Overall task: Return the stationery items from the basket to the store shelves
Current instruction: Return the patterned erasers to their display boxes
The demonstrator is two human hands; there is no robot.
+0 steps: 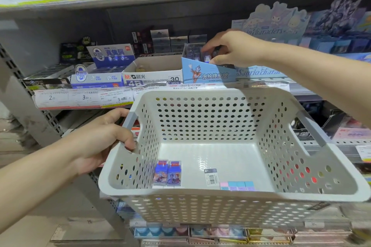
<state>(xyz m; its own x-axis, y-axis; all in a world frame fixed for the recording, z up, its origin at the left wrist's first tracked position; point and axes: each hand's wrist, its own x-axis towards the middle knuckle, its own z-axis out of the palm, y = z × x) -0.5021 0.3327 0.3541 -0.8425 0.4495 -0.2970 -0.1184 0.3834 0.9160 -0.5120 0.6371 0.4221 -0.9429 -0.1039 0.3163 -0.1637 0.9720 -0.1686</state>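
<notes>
My left hand (104, 138) grips the grey left handle of a white perforated basket (200, 196) held in front of the shelves. On the basket floor lie two blue-wrapped erasers (167, 172) at the left, a small barcode-labelled pack (210, 176) and a row of pastel pink and blue erasers (236, 185) at the front. My right hand (230, 48) reaches over the basket into a light-blue display box (206, 73) on the shelf and pinches a small clear-wrapped eraser (207, 57) among others like it.
Left of the blue box stand an M&G 4B eraser box (152, 78) and blue-white eraser boxes (112, 54). A Sanrio display (279, 20) fills the right. Price tags (84, 97) line the shelf edge. More stock sits on lower shelves (200, 232).
</notes>
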